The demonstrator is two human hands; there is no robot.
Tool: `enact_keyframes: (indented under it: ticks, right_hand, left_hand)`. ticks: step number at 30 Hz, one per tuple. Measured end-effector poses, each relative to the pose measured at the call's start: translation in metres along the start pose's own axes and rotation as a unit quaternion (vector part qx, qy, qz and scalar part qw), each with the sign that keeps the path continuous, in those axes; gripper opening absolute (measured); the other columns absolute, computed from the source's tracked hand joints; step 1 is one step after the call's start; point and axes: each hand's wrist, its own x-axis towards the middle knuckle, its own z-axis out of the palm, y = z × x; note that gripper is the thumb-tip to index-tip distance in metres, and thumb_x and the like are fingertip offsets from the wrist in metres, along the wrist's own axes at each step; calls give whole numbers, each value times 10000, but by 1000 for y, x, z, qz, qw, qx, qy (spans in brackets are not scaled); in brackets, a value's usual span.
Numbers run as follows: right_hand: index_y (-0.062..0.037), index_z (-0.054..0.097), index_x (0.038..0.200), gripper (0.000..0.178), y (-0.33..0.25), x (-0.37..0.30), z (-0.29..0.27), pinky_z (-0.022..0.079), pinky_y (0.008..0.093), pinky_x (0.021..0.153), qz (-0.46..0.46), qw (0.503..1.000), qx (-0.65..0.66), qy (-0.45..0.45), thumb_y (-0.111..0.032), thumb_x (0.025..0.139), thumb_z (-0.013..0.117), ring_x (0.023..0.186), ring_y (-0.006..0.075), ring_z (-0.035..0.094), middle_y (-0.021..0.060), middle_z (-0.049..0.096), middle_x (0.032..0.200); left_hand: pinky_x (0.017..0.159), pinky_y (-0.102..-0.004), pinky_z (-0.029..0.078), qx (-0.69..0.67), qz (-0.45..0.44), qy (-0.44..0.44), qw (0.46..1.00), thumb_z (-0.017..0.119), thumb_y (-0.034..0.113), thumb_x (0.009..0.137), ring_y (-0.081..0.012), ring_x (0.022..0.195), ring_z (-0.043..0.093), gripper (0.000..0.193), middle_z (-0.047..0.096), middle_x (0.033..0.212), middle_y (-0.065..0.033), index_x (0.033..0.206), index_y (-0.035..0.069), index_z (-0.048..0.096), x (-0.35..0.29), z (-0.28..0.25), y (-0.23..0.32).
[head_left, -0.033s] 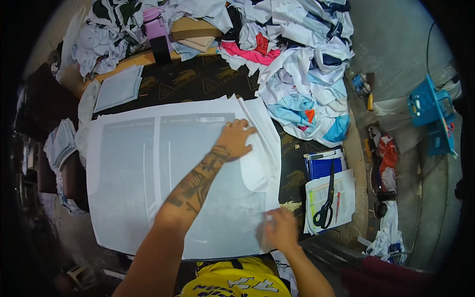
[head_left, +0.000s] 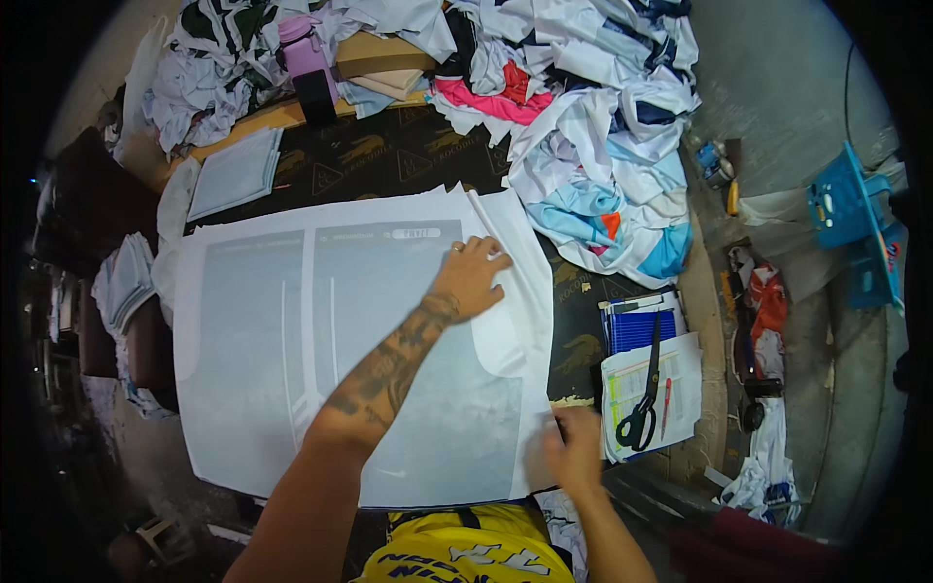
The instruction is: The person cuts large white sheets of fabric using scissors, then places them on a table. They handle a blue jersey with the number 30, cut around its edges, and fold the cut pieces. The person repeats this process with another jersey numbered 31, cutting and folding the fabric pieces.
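Observation:
My left hand (head_left: pixel 470 279) lies with fingers spread on the upper right of a large white fabric sheet (head_left: pixel 501 335) printed with pale grey panels. The sheet is spread over a dark patterned table (head_left: pixel 389 146), and its right part lies in loose folds. At the sheet's lower right edge is my right hand (head_left: pixel 577 452), blurred, with its fingers bent. A small dark patch shows between its thumb and fingers; whether it is a held thing or the table behind, I cannot make out.
Black-handled scissors (head_left: pixel 639 418) and a red pen (head_left: pixel 667 403) lie on papers (head_left: pixel 685 379) at the right, below a blue pad (head_left: pixel 637 332). A heap of fabric pieces (head_left: pixel 603 175) covers the far right. Folded cloth (head_left: pixel 236 175) and a pink bottle (head_left: pixel 303 49) stand farther back.
My right hand has moved a little to the right, from over the sheet's edge to just beside it. My left hand has stayed almost in place, and the whole view has shifted slightly.

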Motion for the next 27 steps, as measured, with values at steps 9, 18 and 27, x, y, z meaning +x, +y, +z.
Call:
enact_keyframes:
  ticks: [9,18,27]
  right_hand:
    - [102,452,1503,622,86,-26,-55,363,545,1204,118,981,-90,121,-34,939,678,1403,529,457,337,478,1489]
    - [41,680,1064,342,133,-8,-113,557,420,750,264,961,-78,-23,-265,949,783,770,305,715,160,729,856]
    - [-35,655,1019,264,28,-265,-84,505,269,783,418,818,344,-194,-182,945,861,861,79,524,-28,559,902]
  left_hand:
    - [946,-469,436,-93,-164,-103,977,829,169,876,-300,1112,578,224,645,1073,-52,1063,131,711,-195,-1,168]
    - [958,-441,465,-141,-44,-174,974,804,177,891,-286,1137,587,173,647,1144,-45,1023,101,721,-279,-5,197]
    - [943,-442,443,-143,-8,-135,980,787,190,920,-267,1111,591,111,658,1086,-29,964,97,743,-278,-8,196]
